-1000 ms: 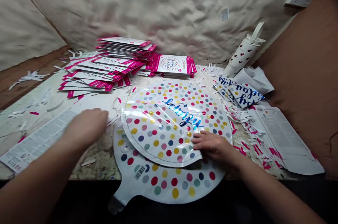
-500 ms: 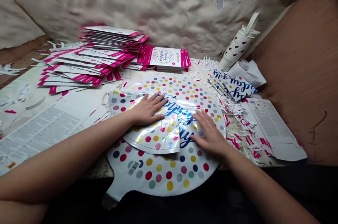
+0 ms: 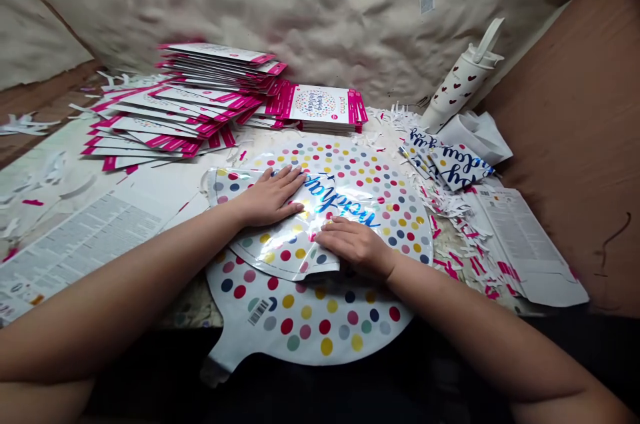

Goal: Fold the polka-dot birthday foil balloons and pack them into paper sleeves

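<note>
A white foil balloon (image 3: 325, 327) printed with coloured dots lies flat, its tail hanging at the front left. On top of it lies a folded balloon (image 3: 285, 254) with similar dots and blue lettering. My left hand (image 3: 270, 197) rests on the folded balloon with its fingers spread. My right hand (image 3: 355, 244) is at the right edge of the folded balloon, fingers close together and bent over it. Its thumb is hidden, and the balloon's lower right corner looks slightly raised beside it.
Pink-and-white packets (image 3: 165, 114) are piled at the back left, with a smaller stack (image 3: 320, 104) beside them. At the right stand a heart-patterned bottle (image 3: 457, 87), folded balloons (image 3: 457, 164) and a flattened carton (image 3: 530, 244). Paper shreds (image 3: 460, 231) litter the table.
My right hand has moved left onto the folded balloon's edge, and its fingers have drawn together. The lower right corner has lifted a little. My left hand stays on the folded balloon.
</note>
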Motion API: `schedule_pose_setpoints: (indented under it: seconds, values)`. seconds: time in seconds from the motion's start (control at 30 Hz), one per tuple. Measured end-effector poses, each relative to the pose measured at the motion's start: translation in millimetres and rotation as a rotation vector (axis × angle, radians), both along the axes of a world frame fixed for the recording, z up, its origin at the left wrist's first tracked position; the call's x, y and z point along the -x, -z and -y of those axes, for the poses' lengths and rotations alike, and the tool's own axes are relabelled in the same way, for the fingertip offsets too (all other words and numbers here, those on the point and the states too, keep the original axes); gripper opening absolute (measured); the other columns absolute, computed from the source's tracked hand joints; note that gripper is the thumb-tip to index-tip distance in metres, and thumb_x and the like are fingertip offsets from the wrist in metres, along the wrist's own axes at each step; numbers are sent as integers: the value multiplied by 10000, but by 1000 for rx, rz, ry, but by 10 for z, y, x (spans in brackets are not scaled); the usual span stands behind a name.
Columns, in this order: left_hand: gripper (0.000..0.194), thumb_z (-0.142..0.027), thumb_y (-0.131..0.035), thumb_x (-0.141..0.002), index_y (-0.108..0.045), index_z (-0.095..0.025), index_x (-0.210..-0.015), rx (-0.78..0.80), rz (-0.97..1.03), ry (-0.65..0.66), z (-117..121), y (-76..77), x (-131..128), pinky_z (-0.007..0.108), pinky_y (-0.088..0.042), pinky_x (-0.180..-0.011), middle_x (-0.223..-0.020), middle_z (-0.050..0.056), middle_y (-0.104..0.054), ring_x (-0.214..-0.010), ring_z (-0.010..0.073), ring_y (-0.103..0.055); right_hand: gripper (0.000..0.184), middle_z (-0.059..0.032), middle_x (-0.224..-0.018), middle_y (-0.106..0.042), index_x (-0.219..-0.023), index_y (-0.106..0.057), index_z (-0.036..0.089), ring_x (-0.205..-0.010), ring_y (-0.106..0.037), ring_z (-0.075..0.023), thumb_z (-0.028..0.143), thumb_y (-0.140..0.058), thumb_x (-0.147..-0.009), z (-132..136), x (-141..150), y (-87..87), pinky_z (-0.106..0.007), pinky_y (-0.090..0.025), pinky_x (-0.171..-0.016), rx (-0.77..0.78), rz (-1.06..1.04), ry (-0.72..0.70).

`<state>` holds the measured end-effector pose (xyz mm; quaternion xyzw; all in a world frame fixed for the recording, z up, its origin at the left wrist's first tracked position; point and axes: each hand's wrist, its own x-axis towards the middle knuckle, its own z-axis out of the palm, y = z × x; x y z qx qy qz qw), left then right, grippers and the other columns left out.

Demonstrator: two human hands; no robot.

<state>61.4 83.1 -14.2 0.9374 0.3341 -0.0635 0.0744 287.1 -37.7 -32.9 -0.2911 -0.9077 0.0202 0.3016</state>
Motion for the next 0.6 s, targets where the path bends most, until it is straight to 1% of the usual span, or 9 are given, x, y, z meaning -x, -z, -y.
schedule_pose_setpoints:
  seconds: [0.07, 0.13, 0.2, 0.23, 0.33, 0.4, 0.47, 0.53, 0.6]
  values:
    - [664, -562, -210, -897, -80, -209, -1444, 15, 1, 15, 8, 5, 23, 482, -12, -1088, -1515, 68, -68, -1386, 267, -39, 258, -100, -1042, -660, -1058, -559, 156, -1051, -572, -186, 123, -364, -892, 9, 9, 8, -415, -452, -950, 48, -67, 72]
    - [665, -569, -208, -895, -79, -218, -1444, 30, -2, 32, 21, 17, 35, 486, -16, -1087, -1515, 63, -67, -1386, 269, -46, 222, -103, -987, -667, -967, -587, 156, -1003, -581, -195, 125, -384, -883, 5, 50, -10, -417, -458, -937, 32, -57, 103]
    - [667, -571, -212, -894, -85, -216, -1444, 29, 0, 27, 35, 22, 46, 492, -28, -1086, -1514, 72, -69, -1385, 273, -55, 208, -88, -867, -682, -861, -611, 152, -906, -606, -188, 117, -407, -880, -2, 107, -48, -394, -467, -926, -46, 30, 55]
    - [667, -569, -215, -895, -92, -210, -1443, 23, 4, 19, 45, 17, 51, 491, -40, -1086, -1513, 79, -71, -1384, 274, -61, 214, -79, -828, -685, -846, -616, 150, -874, -615, -182, 112, -409, -883, -2, 133, -68, -381, -468, -929, -87, 77, 18]
    - [658, -545, -233, -902, -121, -185, -1441, -5, 33, -3, 101, -28, 45, 472, -74, -1089, -1511, 97, -87, -1383, 275, -68, 230, -67, -846, -694, -967, -610, 142, -885, -630, -166, 107, -393, -898, 29, 176, -107, -367, -459, -956, -143, 132, -41]
    - [620, -504, -238, -916, -141, -187, -1439, -20, 71, 24, 163, -66, 5, 450, -76, -1095, -1510, 85, -109, -1385, 261, -63, 247, -74, -920, -695, -1055, -581, 137, -941, -627, -164, 110, -387, -903, 68, 173, -108, -373, -447, -975, -106, 127, -64]
    - [566, -453, -240, -930, -154, -214, -1436, -10, 111, 102, 230, -86, -71, 430, -70, -1102, -1509, 53, -135, -1387, 237, -63, 245, -80, -973, -691, -1063, -574, 138, -988, -618, -164, 112, -392, -902, 109, 150, -98, -375, -439, -987, -49, 105, -112]
    - [544, -444, -265, -929, -180, -247, -1429, 25, 130, 179, 273, -79, -162, 447, -64, -1100, -1507, 32, -147, -1387, 239, -68, 241, -91, -1056, -670, -1061, -572, 141, -1068, -583, -171, 119, -399, -895, 138, 106, -92, -376, -428, -998, 32, 59, -146]
    - [553, -474, -301, -915, -217, -261, -1419, 64, 122, 207, 272, -48, -238, 494, -56, -1089, -1506, 37, -142, -1384, 269, -69, 270, -114, -1190, -603, -1113, -550, 139, -1179, -500, -184, 128, -418, -878, 151, 36, -98, -388, -407, -1017, 152, -14, -74]
